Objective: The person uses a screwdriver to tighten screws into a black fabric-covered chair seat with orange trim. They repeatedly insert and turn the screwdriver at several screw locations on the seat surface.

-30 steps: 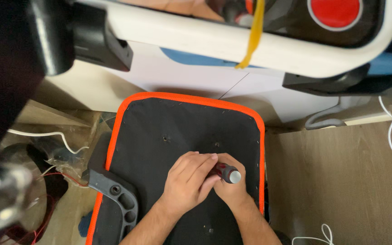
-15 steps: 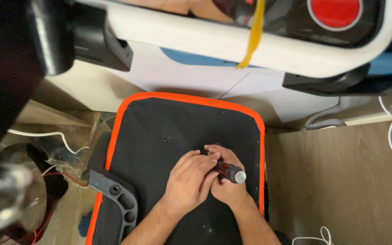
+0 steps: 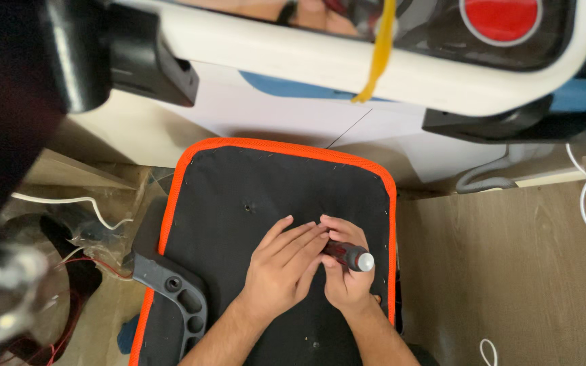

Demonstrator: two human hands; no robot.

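left hand [image 3: 281,271] slid over screwdriver [image 3: 348,255], right hand [image 3: 344,274] unmoved

Both hands rest on the seat panel [image 3: 252,203], toward its right edge. Left hand [image 3: 281,271] lies beside right hand [image 3: 344,271], which holds the screwdriver [image 3: 350,256]. Bracket [image 3: 174,298] overlaps the panel's left edge.

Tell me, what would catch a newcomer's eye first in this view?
Probably the black seat panel with its bright orange edging, lying on the floor at the centre. On it, the left hand and right hand meet around a dark red-handled tool. Next comes the red disc at the top right.
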